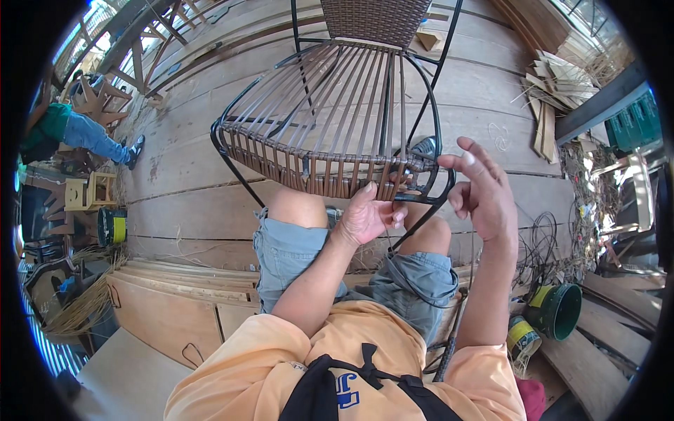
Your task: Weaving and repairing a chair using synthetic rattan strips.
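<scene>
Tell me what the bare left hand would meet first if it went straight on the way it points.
Most likely the dark brown woven front band of the black metal-framed chair. The left hand points up and right at it; depth is unclear, so it may already be touching.

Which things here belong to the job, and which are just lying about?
In the job:
- woven chair
- left hand, at the seat's front edge
- right hand, by its corner

Apparently lying about:
- green bucket
- wood offcuts
- straw bundle
</scene>
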Demonstrator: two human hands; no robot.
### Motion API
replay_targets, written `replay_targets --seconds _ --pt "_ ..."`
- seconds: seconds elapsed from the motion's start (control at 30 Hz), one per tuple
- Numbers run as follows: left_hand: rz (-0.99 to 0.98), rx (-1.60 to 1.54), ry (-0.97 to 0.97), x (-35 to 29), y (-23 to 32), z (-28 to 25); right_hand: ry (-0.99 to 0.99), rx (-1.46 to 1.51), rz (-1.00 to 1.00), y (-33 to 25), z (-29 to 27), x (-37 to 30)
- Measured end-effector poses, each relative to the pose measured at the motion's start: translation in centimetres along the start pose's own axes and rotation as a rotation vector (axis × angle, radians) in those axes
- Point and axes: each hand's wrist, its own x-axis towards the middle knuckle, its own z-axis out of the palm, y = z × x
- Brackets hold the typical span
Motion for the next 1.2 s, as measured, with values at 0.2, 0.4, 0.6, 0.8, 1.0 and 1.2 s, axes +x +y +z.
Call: replay_targets --seconds 0.2,0.4,0.6,0.8,1.0,1.2 --pt "0.016 0.046 -0.069 0.4 0.0 0.6 0.102 -0.774 -0.576 3.9 1.1 -1.5" --pt "-0.014 -0.016 -0.156 0.5 -0.4 -1.5 -0.198 -0.936 -0.411 0.2 3.5 1.5" --pt "0.0 -0.069 -0.072 0.6 -0.7 0.2 -0.39 -0.985 0.168 -3.4 5.7 4.2" --pt "-0.032 -0.046 -0.135 0.7 -0.4 0.1 -0.403 -1.132 0.308 -4.0 7.7 6.1" --pt "-0.062 -0.071 -0.175 1.0 -0.2 -0.1 -0.463 -1.315 0.36 -3.9 8.8 6.0" --pt "-0.079 0.009 -0.146 1.0 0.3 -0.6 -0.099 -1.307 -0.32 -3.3 7.5 3.9"
